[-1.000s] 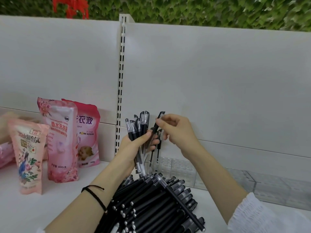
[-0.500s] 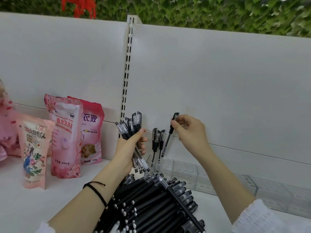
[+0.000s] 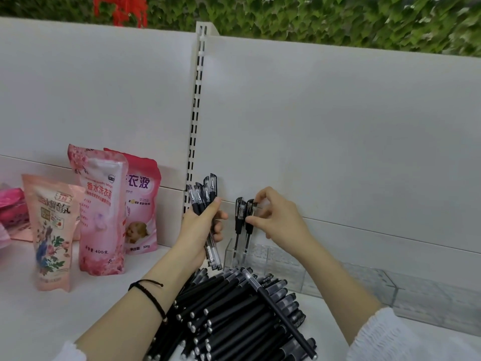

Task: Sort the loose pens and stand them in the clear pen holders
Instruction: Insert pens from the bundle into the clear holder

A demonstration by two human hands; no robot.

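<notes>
My right hand is pinching the top of a capped pen between thumb and forefinger. The pen is standing nearly upright, tip down, in the left-end compartment of the clear pen holder, close beside a second standing pen. That compartment is lying straight below my fingers, right of centre in the frame, so I judge the move to be a short vertical one along the pen's own long axis.

My left hand is gripping a bundle of clear pens at centre frame, caps up and leaning slightly left. It is just left of the holder, but my right hand is the nearer one and is doing the placing.

A pile of black pens is lying across the white shelf at lower centre, just in front of the holder. Pink pouches are standing at left, against the white back panel with its slotted upright. Green foliage is showing along the top edge.
</notes>
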